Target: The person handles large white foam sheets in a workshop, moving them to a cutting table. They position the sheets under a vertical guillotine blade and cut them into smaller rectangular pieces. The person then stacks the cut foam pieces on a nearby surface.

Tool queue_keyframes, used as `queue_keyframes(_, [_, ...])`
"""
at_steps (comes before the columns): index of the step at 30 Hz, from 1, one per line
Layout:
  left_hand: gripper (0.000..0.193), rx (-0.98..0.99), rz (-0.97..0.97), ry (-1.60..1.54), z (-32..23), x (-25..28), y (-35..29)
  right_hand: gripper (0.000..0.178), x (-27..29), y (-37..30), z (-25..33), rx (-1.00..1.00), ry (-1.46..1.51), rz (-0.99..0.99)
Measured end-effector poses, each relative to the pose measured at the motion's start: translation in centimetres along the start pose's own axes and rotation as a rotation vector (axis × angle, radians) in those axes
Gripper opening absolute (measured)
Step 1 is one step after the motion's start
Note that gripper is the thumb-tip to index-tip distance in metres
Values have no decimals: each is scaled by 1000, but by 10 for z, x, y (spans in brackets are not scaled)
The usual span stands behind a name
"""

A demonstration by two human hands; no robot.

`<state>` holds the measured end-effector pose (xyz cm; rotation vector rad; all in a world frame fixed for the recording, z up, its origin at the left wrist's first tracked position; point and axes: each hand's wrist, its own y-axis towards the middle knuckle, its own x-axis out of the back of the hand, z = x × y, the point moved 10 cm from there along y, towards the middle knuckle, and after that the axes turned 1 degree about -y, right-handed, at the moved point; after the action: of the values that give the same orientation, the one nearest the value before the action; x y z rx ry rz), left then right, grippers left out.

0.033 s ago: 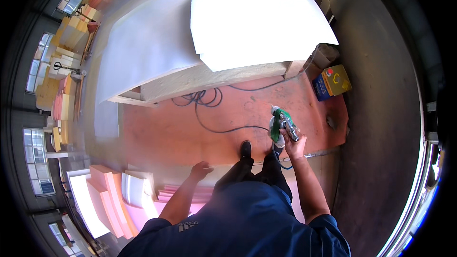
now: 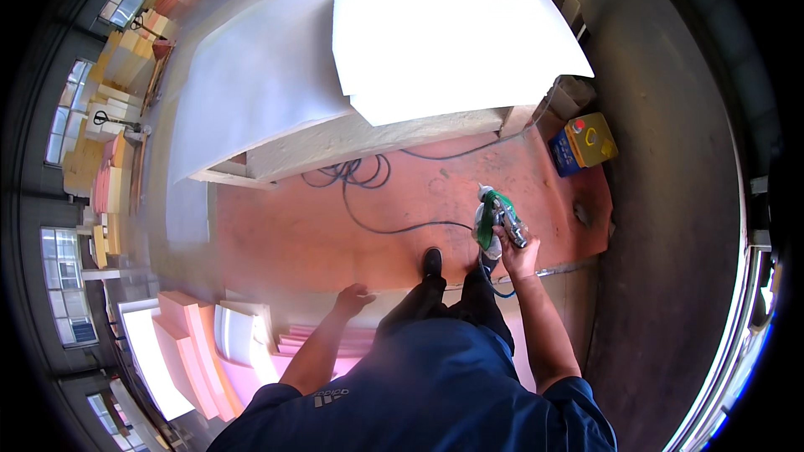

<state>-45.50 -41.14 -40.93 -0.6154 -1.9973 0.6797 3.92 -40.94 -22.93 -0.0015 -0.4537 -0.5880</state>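
Note:
My right hand point(image 2: 519, 258) is wrapped round the grip of a metal spray gun point(image 2: 508, 224). A green and clear plastic bottle point(image 2: 486, 226) is joined to the gun, its pale tip pointing away from me. My left hand point(image 2: 356, 299) hangs low beside my left leg, fingers loosely bent, with nothing in it. A thin dark hose point(image 2: 402, 229) runs over the reddish floor sheet point(image 2: 293, 234) toward the gun. Ahead of both hands, a bright white sheet point(image 2: 452, 42) lies on a low table with a pale frame point(image 2: 368, 145).
Coils of hose point(image 2: 347, 172) lie at the table's foot. To the right stands a blue and yellow square can point(image 2: 584, 145) with a red cap. Pink and white foam slabs point(image 2: 193, 351) lean behind me on the left. A dark wall point(image 2: 662, 201) rises on the right.

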Motion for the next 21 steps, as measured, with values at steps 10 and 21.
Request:
queue_keyframes(10, [56, 3, 64, 100, -40, 3, 8, 30, 43, 1, -27, -165, -99, -84])
queue_keyframes(21, [48, -44, 90, 104, -61, -4, 22, 26, 89, 3, -56, -221, -94, -228])
